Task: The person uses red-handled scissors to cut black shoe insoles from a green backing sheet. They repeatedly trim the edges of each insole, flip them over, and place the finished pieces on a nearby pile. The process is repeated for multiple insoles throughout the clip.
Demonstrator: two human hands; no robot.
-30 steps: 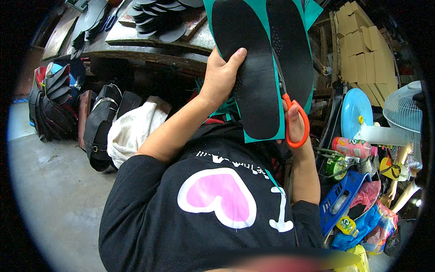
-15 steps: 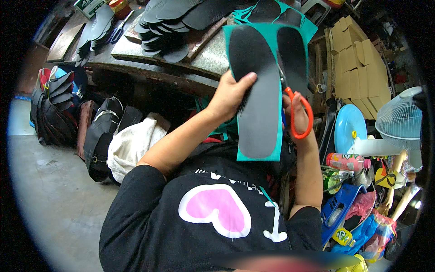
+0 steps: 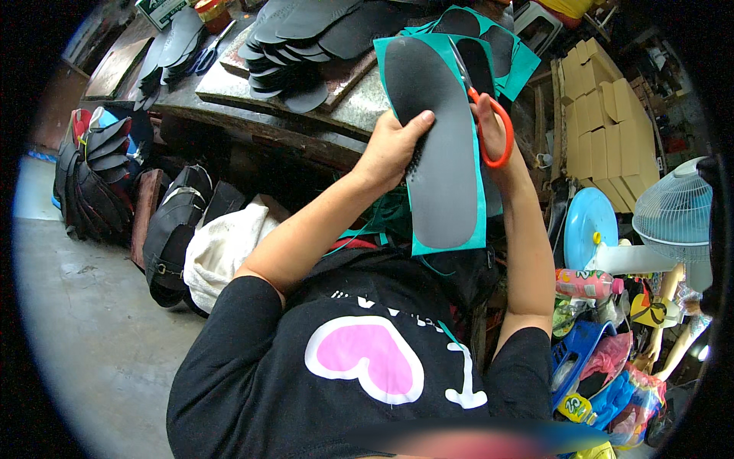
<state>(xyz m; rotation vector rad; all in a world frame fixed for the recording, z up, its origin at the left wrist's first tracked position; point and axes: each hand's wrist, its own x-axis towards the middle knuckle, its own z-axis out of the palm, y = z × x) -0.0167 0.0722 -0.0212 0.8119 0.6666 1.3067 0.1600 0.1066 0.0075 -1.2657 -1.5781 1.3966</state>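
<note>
Left fingers (image 3: 417, 123) pinch the sole (image 3: 445, 176), right fingers (image 3: 489, 122) scissors (image 3: 508, 138).

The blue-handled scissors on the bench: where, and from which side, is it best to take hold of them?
Probably by the handles, coming from the near edge of the bench: the scissors lie with handles toward that side, blades pointing away. The left hand is nearer but holds a black sole.
</note>
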